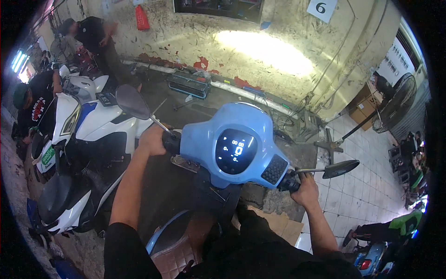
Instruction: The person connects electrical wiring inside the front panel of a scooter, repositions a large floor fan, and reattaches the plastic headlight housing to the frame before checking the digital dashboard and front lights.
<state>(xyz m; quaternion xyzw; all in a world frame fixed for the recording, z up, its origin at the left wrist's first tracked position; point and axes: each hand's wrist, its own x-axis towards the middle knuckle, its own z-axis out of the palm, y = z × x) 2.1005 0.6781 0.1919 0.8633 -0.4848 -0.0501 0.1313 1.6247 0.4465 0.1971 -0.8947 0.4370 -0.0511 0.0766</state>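
Note:
Both my hands are on the handlebar of a light blue scooter point(244, 120). My left hand point(152, 141) is closed around the left grip, beside the black switch housing point(171, 142). My right hand point(306, 189) wraps the right grip, just past its black housing point(290, 180). Most of each grip is hidden by my fingers. Between them a dark round display point(236, 151) is lit with white figures. A mirror stands out on each side, the left mirror point(133, 103) and the right mirror point(341, 169). Below lies a brown quilted seat point(181, 251).
A white motorbike point(88, 135) stands close on my left, with a person point(39, 102) crouching behind it. Another person point(95, 39) stands farther back. Bright light falls on the stained wall point(269, 51) ahead. A blue-edged toolbox point(188, 85) and a pedestal fan point(395, 100) stand ahead.

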